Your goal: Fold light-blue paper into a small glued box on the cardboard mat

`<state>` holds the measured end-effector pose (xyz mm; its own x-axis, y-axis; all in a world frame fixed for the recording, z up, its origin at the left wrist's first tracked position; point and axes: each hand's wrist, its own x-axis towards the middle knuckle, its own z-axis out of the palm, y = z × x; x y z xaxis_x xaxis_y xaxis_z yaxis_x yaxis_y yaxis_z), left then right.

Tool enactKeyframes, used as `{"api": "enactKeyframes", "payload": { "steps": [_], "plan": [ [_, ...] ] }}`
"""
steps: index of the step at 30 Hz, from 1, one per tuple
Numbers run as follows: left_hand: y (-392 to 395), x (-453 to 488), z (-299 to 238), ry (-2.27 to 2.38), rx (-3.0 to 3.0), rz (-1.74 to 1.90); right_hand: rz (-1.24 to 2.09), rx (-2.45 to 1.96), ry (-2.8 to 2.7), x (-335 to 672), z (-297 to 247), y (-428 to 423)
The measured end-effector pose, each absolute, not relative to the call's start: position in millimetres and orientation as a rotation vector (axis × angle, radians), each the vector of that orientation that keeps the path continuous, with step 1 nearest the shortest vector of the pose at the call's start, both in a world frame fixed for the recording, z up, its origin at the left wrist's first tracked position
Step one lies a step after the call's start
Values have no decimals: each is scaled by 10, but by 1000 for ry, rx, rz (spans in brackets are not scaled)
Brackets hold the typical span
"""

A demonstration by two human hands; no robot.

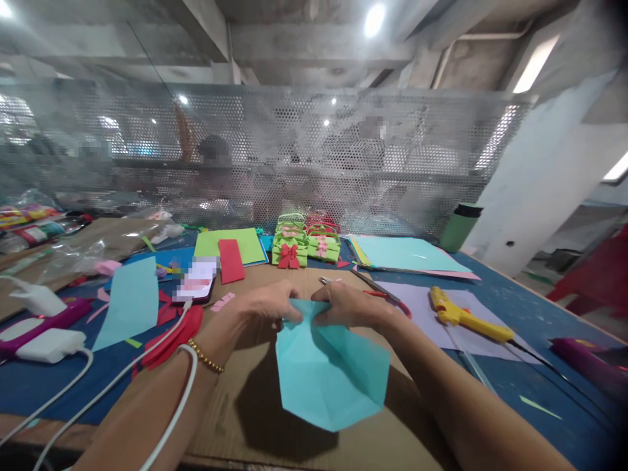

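Both of my hands grip the far edge of a light blue sheet of folded paper (333, 376), held above a brown cardboard sheet (220, 405). My left hand (275, 302) pinches its upper left side, thumb toward me. With fingers curled over the paper, my right hand (346, 306) holds the upper right side close beside the left. Creases run across the paper and its near edge is angled. Just beyond my right hand lie scissors (377, 286), partly hidden. Small green paper bags (290, 252) with bows stand past my hands.
A yellow glue gun (466, 320) rests on lilac paper (407, 301) at the right. Stacked coloured paper (412, 252) and a green cup (458, 229) are behind it. To the left are a phone (197, 278), a white cable (181, 399), red paper strips and a power strip (49, 327).
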<state>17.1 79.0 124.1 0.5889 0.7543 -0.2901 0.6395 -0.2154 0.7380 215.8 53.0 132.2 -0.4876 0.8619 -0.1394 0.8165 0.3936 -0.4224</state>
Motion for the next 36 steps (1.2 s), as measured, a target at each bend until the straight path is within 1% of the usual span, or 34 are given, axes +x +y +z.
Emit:
{"api": "enactKeyframes", "payload": {
  "steps": [5,9,15,20,23,27,32,36],
  "plan": [
    [783,190,1239,1133,2009,104,490,-1508,-2588,2138,1282,502],
    [796,198,1242,1129,2089,103,440,-1498,-2587,2125,1265,490],
    [753,218,1237,1189,2010,102,343,-1499,-2591,2080,1288,458],
    [724,226,1233,1195,2013,186,283,-1503,-2592,2073,1259,471],
    [734,220,1233,1113,2012,239,212,-1408,-2549,2071,1221,485],
    [747,224,1244,975,2027,274,273,-1244,-2519,2064,1173,495],
    [778,226,1208,914,2034,278,251,-1200,-2575,2061,1182,500],
    [821,234,1130,829,2028,310,300,-1140,-2605,2061,1203,494]
  ]
}}
